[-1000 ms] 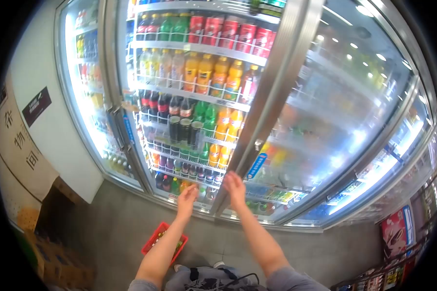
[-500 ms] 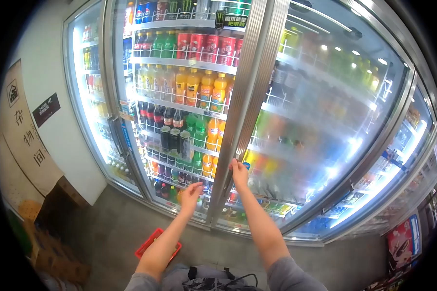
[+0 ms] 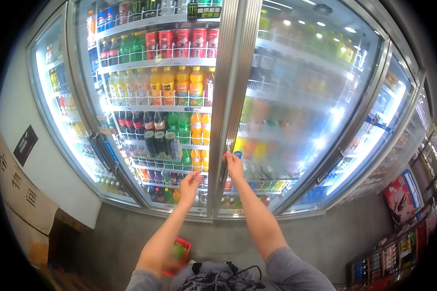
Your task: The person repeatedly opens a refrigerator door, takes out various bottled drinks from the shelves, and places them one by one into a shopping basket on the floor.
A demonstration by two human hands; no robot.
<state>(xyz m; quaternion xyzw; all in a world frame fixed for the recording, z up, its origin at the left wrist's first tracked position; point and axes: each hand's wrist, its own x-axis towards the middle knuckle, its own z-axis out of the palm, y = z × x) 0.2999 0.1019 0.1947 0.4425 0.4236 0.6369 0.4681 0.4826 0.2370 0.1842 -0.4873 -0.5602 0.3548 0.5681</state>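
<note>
Our right hand (image 3: pixel 233 163) has moved onto the door handle (image 3: pixel 224 176), seemingly grasping it; our left hand (image 3: pixel 189 187) hovers, fingers loose.

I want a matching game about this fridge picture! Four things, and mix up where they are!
1. right hand
2. left hand
3. red basket
4. dark sign

A. on the floor
B. in front of bottles
C. on the pale wall
D. at the metal door frame

Pairs: 1-D, 2-B, 3-A, 4-C
</note>
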